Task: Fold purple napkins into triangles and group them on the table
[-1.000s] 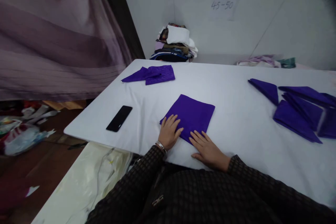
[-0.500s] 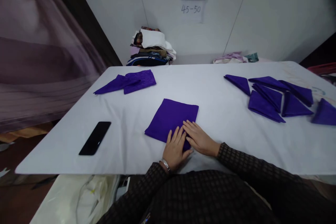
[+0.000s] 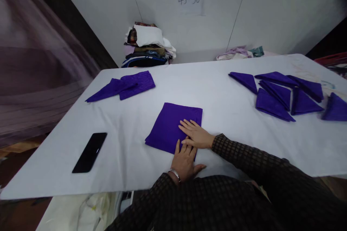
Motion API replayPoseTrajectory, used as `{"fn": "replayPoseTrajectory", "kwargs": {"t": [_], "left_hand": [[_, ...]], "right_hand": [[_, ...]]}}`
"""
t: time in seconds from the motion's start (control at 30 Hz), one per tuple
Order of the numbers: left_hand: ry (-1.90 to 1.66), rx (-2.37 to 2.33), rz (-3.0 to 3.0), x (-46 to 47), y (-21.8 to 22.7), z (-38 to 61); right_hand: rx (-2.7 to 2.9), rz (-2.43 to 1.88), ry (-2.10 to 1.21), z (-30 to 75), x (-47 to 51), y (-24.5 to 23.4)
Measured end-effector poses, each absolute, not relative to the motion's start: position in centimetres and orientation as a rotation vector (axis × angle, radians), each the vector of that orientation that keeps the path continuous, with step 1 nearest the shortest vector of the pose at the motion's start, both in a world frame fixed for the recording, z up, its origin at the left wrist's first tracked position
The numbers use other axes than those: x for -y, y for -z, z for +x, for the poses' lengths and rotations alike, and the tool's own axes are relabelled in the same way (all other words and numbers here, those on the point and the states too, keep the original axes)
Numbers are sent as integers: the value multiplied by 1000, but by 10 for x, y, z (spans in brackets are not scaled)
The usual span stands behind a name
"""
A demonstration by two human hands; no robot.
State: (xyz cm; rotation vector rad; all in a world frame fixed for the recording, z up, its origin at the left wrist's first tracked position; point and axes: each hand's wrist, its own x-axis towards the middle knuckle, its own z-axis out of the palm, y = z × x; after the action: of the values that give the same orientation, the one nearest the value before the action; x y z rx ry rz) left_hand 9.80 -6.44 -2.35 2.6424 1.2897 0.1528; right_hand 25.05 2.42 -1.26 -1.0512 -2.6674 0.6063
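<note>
A purple cloth napkin (image 3: 168, 126), folded into a rough square, lies flat on the white-covered table (image 3: 130, 166) in front of me. My left hand (image 3: 185, 160) rests on its near right corner, fingers stretched forward and thumb out to the side; a silver bracelet circles the wrist. My right hand (image 3: 196, 134) lies flat on the napkin's right part, fingers extended to the left, just beyond the left fingertips. Both palms face down and hide the napkin's near right corner.
To the left lies a black phone (image 3: 90, 152). Two folded purple cloths (image 3: 138, 84) overlap at the back left. Several purple triangle-folded napkins (image 3: 273, 104) are spread at the right. A clothes pile (image 3: 149, 45) stands behind the table, near a wall paper (image 3: 189, 0) marked 45-50.
My right hand has slid left and farther onto the napkin. My left hand has shifted slightly toward me. The whole view has tilted down a little.
</note>
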Motion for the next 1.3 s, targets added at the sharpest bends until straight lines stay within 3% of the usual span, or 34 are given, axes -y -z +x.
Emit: {"fn": "replayPoseTrajectory", "kwargs": {"t": [0.4,0.8,0.93,1.07,1.3], "left_hand": [[-78,-1264,2669,63,26,95],[-72,-1290,2601,63,18,98],[-91,-1291,2606,63,19,98],[-87,-1312,2592,64,18,99],[-89,-1307,2611,64,21,98]], "right_hand": [[2702,-1214,-278,275,-96,23],[2334,-1882,-242,301,-142,14],[2399,-1616,-168,279,-98,0],[2584,-1264,-357,242,-41,5],[2662,-1166,-428,244,-47,21]]}}
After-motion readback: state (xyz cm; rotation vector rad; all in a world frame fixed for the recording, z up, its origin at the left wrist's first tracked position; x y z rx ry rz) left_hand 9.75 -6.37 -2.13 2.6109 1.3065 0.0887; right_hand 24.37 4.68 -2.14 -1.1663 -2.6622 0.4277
